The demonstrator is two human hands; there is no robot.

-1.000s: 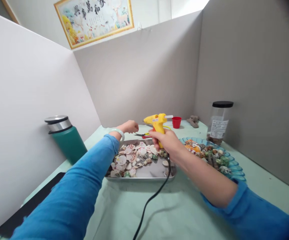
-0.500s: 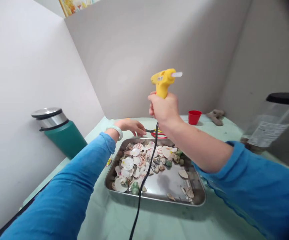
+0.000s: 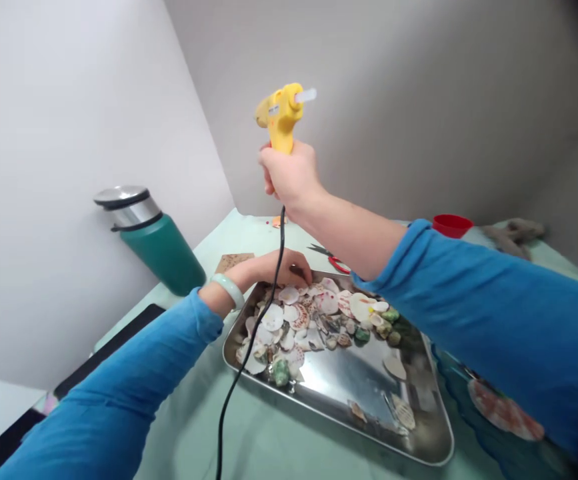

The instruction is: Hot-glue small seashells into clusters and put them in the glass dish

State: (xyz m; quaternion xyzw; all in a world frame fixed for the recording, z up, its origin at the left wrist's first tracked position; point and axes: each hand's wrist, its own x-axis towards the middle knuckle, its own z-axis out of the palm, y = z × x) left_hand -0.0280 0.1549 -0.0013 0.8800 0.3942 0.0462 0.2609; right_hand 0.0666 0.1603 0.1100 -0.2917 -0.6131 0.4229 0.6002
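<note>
My right hand (image 3: 291, 170) is wrapped around the handle of a yellow glue gun (image 3: 283, 120), raised above the tray. A pale glue stick (image 3: 305, 96) pokes out of its back end, and its nozzle points away to the left. From the handle a black cord (image 3: 249, 353) hangs down across the tray. My left hand (image 3: 289, 268), with a pale green bangle (image 3: 231, 291) at its wrist, reaches over the far rim of the metal tray (image 3: 349, 433). Its fingers curl in a pinch at the seashells (image 3: 301, 315); whatever is between the tips is hidden.
Scissors (image 3: 337, 264) with red handles lie behind the tray. A green flask (image 3: 161, 253) stands on the left. Beyond my right forearm are a red cup (image 3: 452, 225) and driftwood (image 3: 513, 233). An orange shell (image 3: 503, 410) lies on the right.
The view has swung to the right. My left hand has come from beyond the tray down to the shells along its far edge. The glue gun stays raised in my right hand.
</note>
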